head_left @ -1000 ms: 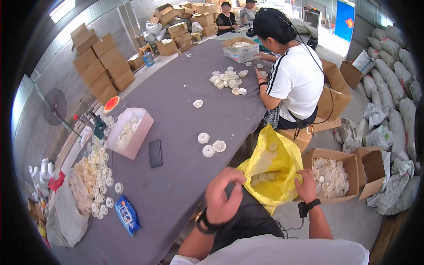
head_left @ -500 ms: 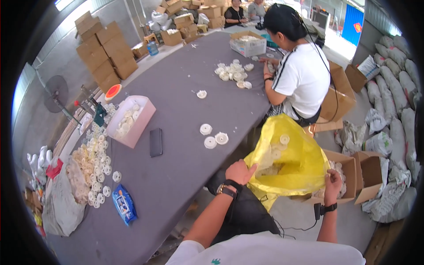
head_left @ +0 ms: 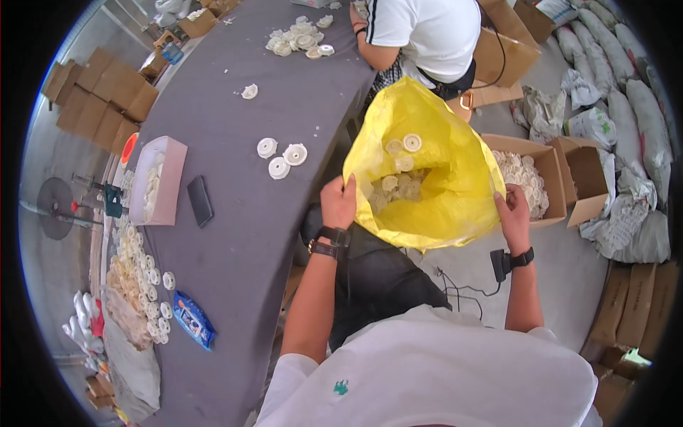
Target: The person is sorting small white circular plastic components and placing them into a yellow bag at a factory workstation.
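L hand (head_left: 338,203) & R hand (head_left: 514,215) both pinch the rim of the yellow bag (head_left: 455,135), mouth open, just R of the table (head_left: 235,263). If either grip slips or the thin-looking plastic tears, white discs (head_left: 397,189) inside could prob. spill onto the floor (head_left: 562,274) by the table.

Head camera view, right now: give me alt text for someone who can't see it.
A person's left hand and right hand hold open a yellow bag with pale round parts inside. On the left, a grey-covered table bears similar parts, a pink box, a dark flat case and a blue packet. A co-worker in white is beyond the bag.
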The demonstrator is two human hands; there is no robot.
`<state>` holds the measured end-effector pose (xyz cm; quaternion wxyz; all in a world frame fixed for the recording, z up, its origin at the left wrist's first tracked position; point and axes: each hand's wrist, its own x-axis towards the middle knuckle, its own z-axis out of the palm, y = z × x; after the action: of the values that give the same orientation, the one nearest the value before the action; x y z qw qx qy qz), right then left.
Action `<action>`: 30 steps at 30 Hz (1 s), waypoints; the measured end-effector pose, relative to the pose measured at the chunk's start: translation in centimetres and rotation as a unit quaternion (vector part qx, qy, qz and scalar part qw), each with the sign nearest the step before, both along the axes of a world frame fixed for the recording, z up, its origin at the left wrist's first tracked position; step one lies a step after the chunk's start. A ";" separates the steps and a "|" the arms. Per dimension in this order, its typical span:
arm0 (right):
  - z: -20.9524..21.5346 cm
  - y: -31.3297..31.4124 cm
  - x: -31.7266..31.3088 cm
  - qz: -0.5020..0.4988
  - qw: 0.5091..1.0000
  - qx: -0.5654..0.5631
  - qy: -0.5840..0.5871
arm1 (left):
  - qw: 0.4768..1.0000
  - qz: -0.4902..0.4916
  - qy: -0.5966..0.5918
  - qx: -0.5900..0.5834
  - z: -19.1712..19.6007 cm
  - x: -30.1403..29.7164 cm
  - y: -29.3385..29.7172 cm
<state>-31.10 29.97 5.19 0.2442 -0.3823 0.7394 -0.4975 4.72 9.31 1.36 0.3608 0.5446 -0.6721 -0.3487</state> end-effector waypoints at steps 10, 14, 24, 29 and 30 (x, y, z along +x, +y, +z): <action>6.8 -1.7 1.4 0.051 0.990 -0.128 0.026 | 0.988 0.073 0.133 -0.019 5.5 0.9 -3.8; 7.9 -2.9 2.9 0.050 0.992 -0.112 0.005 | 0.992 0.064 0.112 0.004 5.9 0.2 -3.5; 4.6 -2.6 4.1 0.105 0.991 -0.074 -0.032 | 0.999 0.026 0.040 -0.026 5.2 1.9 -2.9; 8.9 -4.6 3.7 0.082 0.988 -0.117 0.050 | 0.985 -0.143 0.059 -0.080 4.1 1.5 -3.3; 9.8 -5.5 3.9 0.076 0.985 -0.116 0.102 | 0.979 -0.186 0.040 -0.068 3.2 1.4 -3.7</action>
<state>-27.20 24.46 15.01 0.1591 -0.5118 0.6666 -0.5181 6.16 5.61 4.52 0.3521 0.3698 -0.7691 -0.3843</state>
